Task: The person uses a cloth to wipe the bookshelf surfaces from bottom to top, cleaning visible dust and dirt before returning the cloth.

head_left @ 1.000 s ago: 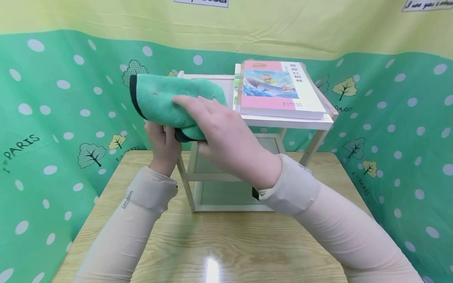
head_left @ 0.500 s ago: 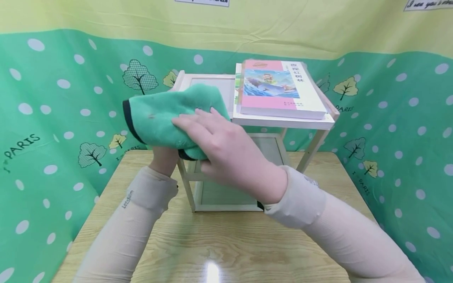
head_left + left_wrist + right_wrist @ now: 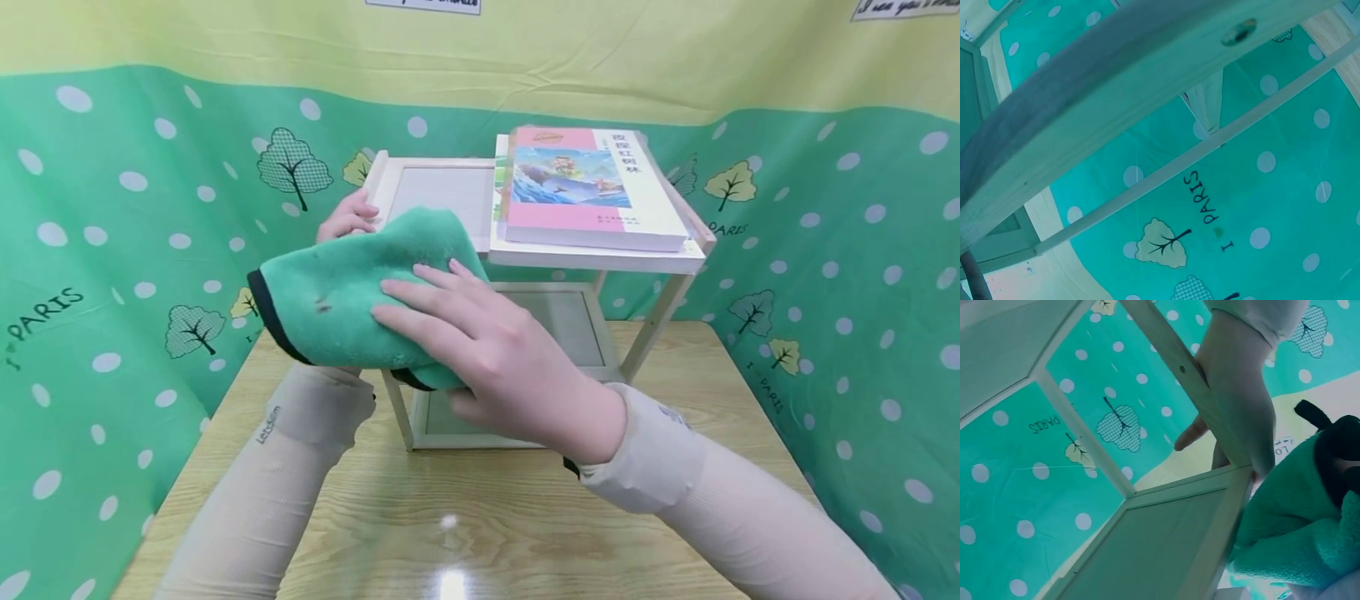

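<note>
In the head view my right hand (image 3: 502, 350) holds a folded green cloth (image 3: 352, 292) with black edging, its fingers spread over the top and its thumb low at the near side. The cloth covers the front left corner of a white wooden shelf (image 3: 495, 258). Behind the cloth, my left hand (image 3: 348, 218) grips the shelf's left side; its palm is hidden. The right wrist view shows the left hand (image 3: 1238, 394) around the wooden frame (image 3: 1175, 369), beside the bunched cloth (image 3: 1291, 519).
A pink and white book (image 3: 573, 179) lies on the right part of the shelf's top, over another book. Lower tiers of the shelf stand below on a wooden table (image 3: 480, 517). A dotted green and yellow curtain (image 3: 150, 250) hangs behind and at both sides.
My right hand has moved the cloth down and nearer to me. The left hand's fingers now show above the cloth, and more of the shelf's top left part is uncovered.
</note>
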{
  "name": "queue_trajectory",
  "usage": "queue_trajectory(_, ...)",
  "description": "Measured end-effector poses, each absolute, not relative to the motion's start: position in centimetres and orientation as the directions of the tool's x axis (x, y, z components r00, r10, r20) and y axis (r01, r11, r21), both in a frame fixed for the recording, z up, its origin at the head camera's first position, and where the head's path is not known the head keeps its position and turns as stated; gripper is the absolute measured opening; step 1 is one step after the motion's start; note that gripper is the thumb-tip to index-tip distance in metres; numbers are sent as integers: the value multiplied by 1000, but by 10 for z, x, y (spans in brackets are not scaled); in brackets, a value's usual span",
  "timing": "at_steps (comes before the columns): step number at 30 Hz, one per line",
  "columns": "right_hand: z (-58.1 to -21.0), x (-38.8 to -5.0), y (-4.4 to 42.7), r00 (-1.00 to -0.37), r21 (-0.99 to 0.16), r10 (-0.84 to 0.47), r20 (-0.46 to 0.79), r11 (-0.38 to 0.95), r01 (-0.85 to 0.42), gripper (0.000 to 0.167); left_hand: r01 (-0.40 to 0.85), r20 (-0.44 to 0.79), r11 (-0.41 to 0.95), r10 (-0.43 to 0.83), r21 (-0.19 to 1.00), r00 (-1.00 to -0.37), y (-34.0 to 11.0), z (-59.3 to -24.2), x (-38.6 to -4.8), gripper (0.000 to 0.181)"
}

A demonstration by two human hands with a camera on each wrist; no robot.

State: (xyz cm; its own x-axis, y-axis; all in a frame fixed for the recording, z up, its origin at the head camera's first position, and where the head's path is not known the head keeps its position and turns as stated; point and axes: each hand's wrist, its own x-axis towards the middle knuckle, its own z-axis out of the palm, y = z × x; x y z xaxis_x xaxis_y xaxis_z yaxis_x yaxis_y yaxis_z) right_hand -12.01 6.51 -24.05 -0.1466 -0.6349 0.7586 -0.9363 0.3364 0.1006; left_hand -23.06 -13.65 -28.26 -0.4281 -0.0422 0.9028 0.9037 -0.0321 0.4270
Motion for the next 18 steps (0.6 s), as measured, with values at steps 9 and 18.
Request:
queue_trajectory(9,-254,-113,77,21,228,-623,782,255,-940,36,799,847,307,-318,517,-426,-101,-256,-183,20)
queue_trajectory(18,-270,-106,89,66,234,-587,807,215,-948,29,848,890,317,-314,426,-330,-114,-280,-214,31)
